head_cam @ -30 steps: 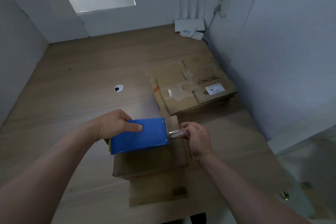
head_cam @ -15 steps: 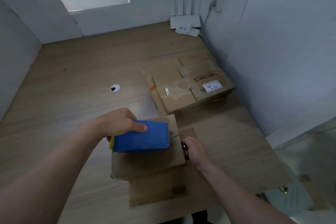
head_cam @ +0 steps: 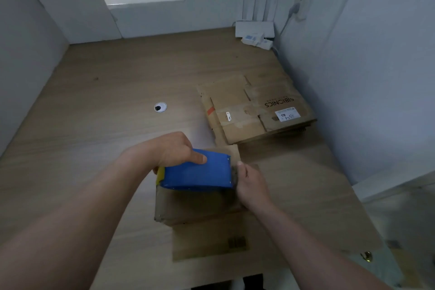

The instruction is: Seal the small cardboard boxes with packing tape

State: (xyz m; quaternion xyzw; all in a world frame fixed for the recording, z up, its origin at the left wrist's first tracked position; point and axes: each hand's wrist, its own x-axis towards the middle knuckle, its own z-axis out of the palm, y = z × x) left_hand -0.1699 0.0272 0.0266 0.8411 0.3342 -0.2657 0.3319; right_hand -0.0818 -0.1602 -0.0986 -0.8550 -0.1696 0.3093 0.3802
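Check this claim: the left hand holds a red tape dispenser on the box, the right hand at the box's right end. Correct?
No. The dispenser is blue, not red; the head view shows it. The left hand holds it on the box, the right hand at the box's right end.

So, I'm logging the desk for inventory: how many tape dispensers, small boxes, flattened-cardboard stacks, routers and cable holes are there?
blue tape dispenser: 1
small cardboard box: 1
flattened-cardboard stack: 1
white router: 1
cable hole: 1
Total: 5
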